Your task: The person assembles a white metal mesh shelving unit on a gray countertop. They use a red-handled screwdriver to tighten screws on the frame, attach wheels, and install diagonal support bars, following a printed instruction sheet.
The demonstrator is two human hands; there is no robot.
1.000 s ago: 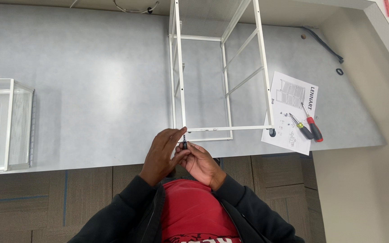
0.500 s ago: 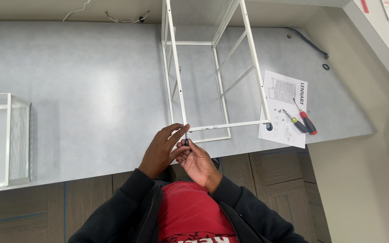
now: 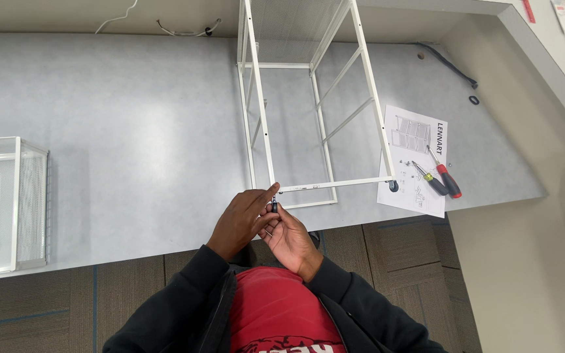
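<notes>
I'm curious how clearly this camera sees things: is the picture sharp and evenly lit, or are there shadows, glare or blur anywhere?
Head view: even, soft light with no glare on the grey table; the white wire frame throws only faint shadows; the left hand, right hand and the small black part between them look sharp; the frame's uprights splay outward, a wide-lens effect; the screwdrivers are crisp.

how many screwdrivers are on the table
2. A red-handled screwdriver and a yellow-and-black-handled screwdriver lie side by side on the instruction sheet, right of the white wire frame. None other visible.
</notes>
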